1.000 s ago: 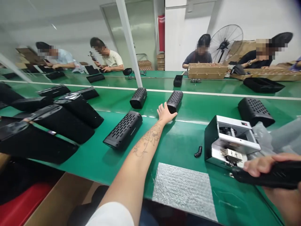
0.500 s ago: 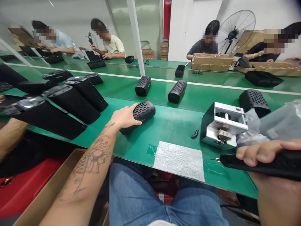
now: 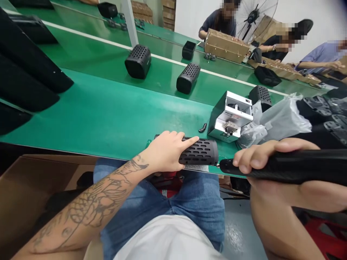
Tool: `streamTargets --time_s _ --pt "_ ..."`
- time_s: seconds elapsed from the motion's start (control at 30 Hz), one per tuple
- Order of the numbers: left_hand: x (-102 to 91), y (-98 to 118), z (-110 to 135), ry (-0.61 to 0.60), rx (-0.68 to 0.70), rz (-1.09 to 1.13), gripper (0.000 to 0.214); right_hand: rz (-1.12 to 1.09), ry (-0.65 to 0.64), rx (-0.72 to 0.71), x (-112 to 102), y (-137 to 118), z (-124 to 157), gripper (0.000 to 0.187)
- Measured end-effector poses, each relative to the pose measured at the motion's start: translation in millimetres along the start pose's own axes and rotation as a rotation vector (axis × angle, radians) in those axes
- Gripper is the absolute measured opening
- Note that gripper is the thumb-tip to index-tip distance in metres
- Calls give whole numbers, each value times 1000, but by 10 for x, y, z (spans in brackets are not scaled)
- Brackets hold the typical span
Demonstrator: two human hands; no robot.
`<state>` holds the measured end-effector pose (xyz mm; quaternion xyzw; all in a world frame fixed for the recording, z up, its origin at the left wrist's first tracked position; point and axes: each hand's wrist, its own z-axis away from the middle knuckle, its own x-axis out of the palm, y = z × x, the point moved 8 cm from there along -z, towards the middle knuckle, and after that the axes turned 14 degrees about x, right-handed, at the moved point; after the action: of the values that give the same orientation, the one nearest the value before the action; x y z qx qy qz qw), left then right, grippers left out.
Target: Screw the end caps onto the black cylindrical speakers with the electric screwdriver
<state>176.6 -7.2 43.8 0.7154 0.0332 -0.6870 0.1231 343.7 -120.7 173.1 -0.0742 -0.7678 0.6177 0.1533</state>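
Observation:
My left hand point(image 3: 168, 151) is closed over a black perforated housing point(image 3: 202, 151), which lies on its side at the table's near edge. Its slotted face points up and its end is toward the right. In my right hand point(image 3: 261, 160) is a black electric screwdriver point(image 3: 295, 164), held level. The screwdriver's tip is close to the housing's right end; whether they touch I cannot tell. Beneath the housing a strip of silvery mat point(image 3: 199, 168) shows. Behind it stands a screw feeder point(image 3: 230, 117), with a small curved black piece point(image 3: 202, 128) beside it.
More perforated housings point(image 3: 189, 77) stand on the green table point(image 3: 108, 115). Large black panels point(image 3: 27, 72) lie at the left. Clear plastic bags point(image 3: 284, 115) and black parts point(image 3: 318, 108) crowd the right. Co-workers sit across, near a cardboard box point(image 3: 226, 45).
My left hand has brought the housing rightward and nearer, over the silvery mat. The screwdriver has moved left to the housing's end. My view has turned down and to the right.

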Motion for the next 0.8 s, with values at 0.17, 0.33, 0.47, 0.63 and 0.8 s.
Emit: streamTargets --time_s 0.17,0.33,0.47,0.63,0.8 --pt "-7 2 13 0 -15 20 106 -7 27 -40 26 199 -78 58" --pt "-19 -3 -9 -10 -29 23 107 -32 20 -80 -5 295 -87 57" --pt "-20 -4 -6 -28 -33 29 106 -6 -42 -66 45 318 -103 50" --pt "4 -12 5 -17 -32 45 108 -70 -89 -16 49 402 -147 49" --pt "15 -12 8 -6 -30 38 107 -123 -175 -55 75 432 -189 47"
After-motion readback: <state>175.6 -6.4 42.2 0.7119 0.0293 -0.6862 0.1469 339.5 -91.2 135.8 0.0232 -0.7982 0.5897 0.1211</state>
